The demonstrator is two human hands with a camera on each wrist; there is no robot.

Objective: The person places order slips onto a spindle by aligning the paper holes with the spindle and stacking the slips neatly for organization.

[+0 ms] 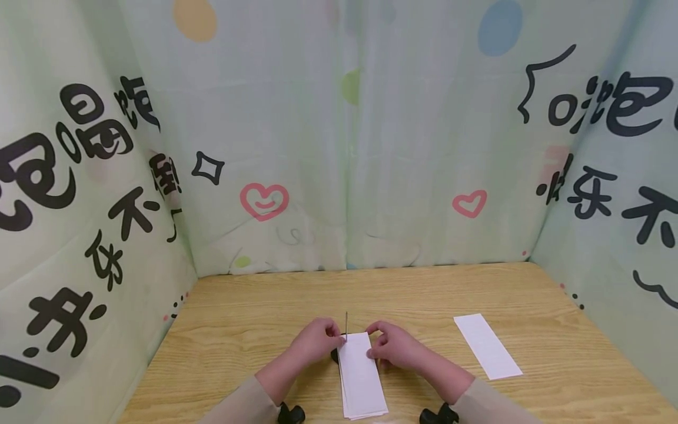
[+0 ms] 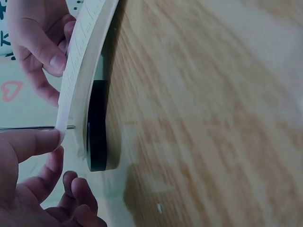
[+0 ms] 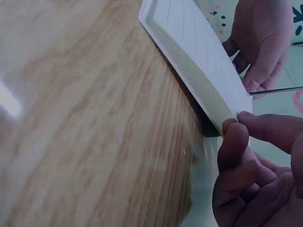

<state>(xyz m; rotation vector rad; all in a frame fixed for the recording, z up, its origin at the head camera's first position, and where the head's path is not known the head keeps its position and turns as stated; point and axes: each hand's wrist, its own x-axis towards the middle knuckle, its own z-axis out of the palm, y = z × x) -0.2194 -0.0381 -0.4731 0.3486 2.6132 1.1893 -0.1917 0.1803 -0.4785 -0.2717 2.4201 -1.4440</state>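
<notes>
A thin metal spike (image 1: 346,323) rises through the top end of a white paper slip (image 1: 362,374), which has printed lines on its face. More slips lie under it, and the black base (image 2: 97,125) of the spike is partly hidden beneath them. My left hand (image 1: 318,340) pinches the top slip at its upper left corner, close beside the spike. On the right edge, my right hand (image 1: 394,345) pinches the same slip between thumb and forefinger. In the left wrist view the top slip is bowed, with a gap between it and the slips below.
Another white slip (image 1: 487,346) lies flat on the wooden table (image 1: 254,306), to the right of my right forearm. Printed curtains (image 1: 318,147) enclose the table at the back and both sides. A sliver of white shows at the near edge, below the slips.
</notes>
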